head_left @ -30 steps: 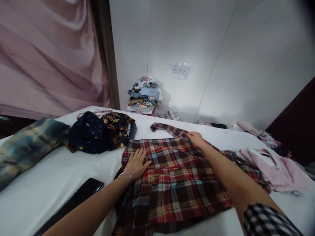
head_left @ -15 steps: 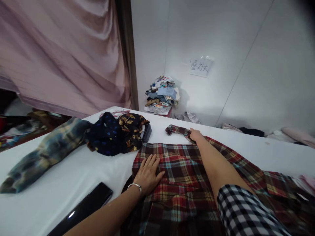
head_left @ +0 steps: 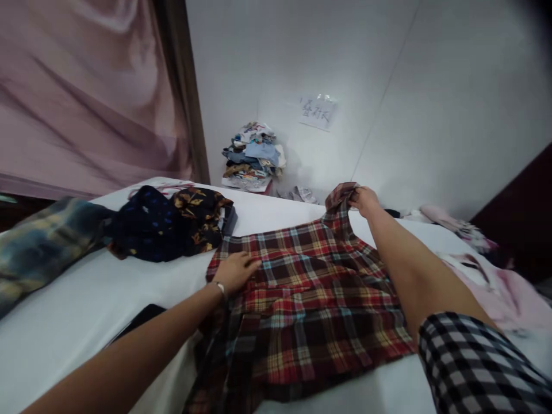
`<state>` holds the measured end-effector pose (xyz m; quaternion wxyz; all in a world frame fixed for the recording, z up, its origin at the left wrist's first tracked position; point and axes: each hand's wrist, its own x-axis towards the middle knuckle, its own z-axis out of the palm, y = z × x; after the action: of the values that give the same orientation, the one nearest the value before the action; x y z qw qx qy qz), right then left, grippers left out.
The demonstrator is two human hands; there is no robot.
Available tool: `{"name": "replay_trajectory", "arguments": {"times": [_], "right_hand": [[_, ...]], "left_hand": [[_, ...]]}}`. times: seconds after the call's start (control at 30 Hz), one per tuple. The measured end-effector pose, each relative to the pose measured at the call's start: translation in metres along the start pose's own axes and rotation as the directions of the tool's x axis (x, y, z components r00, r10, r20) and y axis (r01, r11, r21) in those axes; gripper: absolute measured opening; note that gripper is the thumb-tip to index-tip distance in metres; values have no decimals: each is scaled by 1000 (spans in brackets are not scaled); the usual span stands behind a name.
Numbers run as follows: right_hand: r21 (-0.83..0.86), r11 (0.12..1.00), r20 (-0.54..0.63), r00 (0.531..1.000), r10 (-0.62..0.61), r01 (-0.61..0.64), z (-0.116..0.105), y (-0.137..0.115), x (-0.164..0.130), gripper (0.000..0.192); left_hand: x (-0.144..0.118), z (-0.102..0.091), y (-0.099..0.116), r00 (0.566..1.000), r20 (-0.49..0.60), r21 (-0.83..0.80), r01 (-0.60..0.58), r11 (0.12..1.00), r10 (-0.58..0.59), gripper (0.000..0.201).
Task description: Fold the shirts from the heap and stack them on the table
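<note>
Shirt (head_left: 310, 299) spread on the worktop (head_left: 77, 310).
My left hand (head_left: 235, 270) lies flat, pinning it; my right hand (head_left: 364, 200) pinches the lifted sleeve (head_left: 340, 198). Best kept taut.

right hand (head_left: 364, 200): flat on the far strip of the plaid shirt (head_left: 310, 299) → closed on it, raised off the worktop | strip: lying flat → bunched in the grip, cloth below it pulled taut | left hand (head_left: 235, 270): slid nearer the shirt's edge
</note>
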<state>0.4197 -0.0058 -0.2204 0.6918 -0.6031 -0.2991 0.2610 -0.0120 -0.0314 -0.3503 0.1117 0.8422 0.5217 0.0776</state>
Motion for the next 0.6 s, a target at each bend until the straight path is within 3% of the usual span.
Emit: {"name": "replay_trajectory", "arguments": {"times": [0.1, 0.27, 0.43, 0.6], "right_hand": [[-6, 999, -41, 999, 33, -33, -26, -12, -12, 11], [79, 996, -16, 999, 31, -30, -27, -18, -32, 11], [243, 958, -9, 988, -152, 150, -27, -40, -40, 13], [278, 921, -54, 961, -270, 274, -63, -56, -68, 11]], "left_hand": [[39, -22, -5, 998, 4, 79, 60, 995, -61, 57], [78, -33, -9, 996, 30, 242, 75, 967, -84, 58], [74, -40, -2, 997, 60, 308, 31, 951, -52, 36], [46, -67, 2, 999, -27, 323, -26, 946, 37, 33]]}}
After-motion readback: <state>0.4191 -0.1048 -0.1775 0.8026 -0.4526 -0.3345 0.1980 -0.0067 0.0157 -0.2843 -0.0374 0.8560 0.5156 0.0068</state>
